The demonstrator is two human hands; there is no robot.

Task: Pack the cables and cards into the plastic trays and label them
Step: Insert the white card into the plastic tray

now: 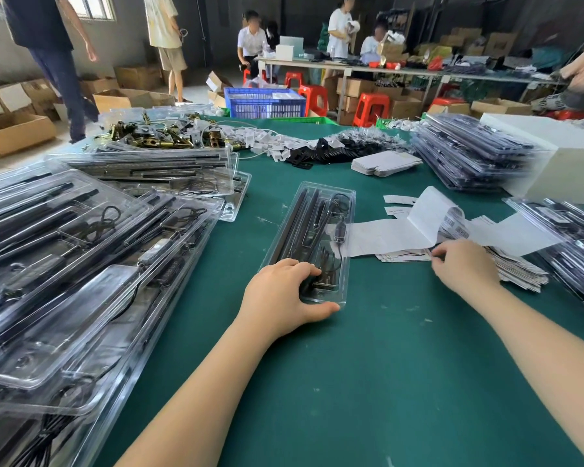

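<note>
- Far left, a sprawl of clear trays (81,264) is piled up, overlapping and tilted, black rods and looped cables showing through the plastic.
- Behind that pile, a heap of brass fittings (155,136) sits at the table's far edge, with white clips (267,143) and black parts (344,150) strung out to its right.
- Centre stage: one tray (314,241) lies flat on the green table (368,365), running away from the camera, with dark rods along its left side and a cable coiled at its right.
- The left hand (284,301) is on that tray's near end, fingers curled over the top, thumb hooked along the near edge; it grips the tray.
- Just right of the tray, white label sheets (429,224) lie curled, barcodes showing on one.
- The right hand (466,264) is down on a stack of cards (516,267), fingertips pinching the edge of the top card beneath the label sheets.
- A small stack of white cards (385,163) sits farther back, mid-table.
- Right rear, a tall stack of filled trays (472,153) leans against a white box (560,163).
- Far right edge, more packed trays (577,251) are blurred.
</note>
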